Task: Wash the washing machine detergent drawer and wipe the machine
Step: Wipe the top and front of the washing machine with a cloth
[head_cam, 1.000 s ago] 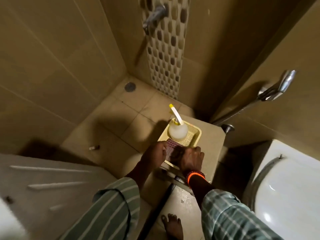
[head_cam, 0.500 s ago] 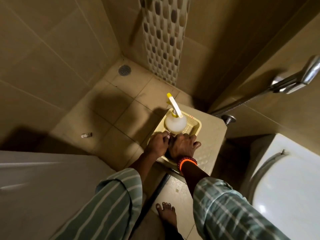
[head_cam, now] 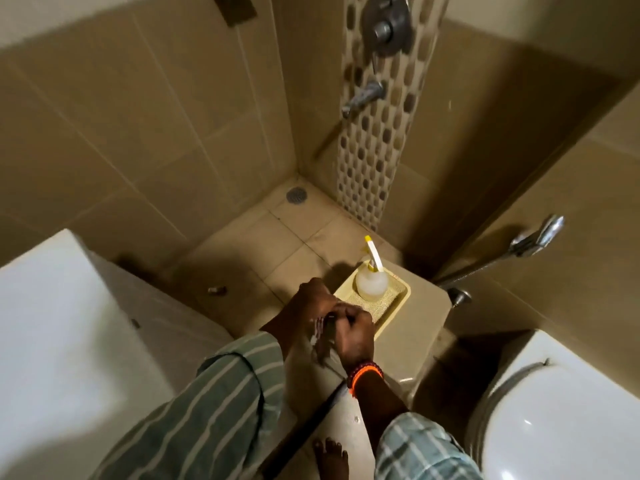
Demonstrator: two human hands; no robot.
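Note:
A yellow perforated tray lies on a beige stool in the shower corner. A clear spray bottle with a yellow-white trigger stands in the tray's far end. My left hand and my right hand are close together just in front of the tray's near end. Both grip a small checked cloth, which hangs bunched between them. Most of the cloth is hidden by my fingers. An orange bead bracelet sits on my right wrist.
A white cabinet or machine top fills the lower left. A white toilet stands at lower right, with a hand shower on the wall above. A tap and a mixer are on the mosaic strip. A floor drain lies in the corner. My bare foot stands below.
My hands have lifted the cloth off the tray's near end and drawn it back toward me. The camera tilted up, showing the tap and mixer.

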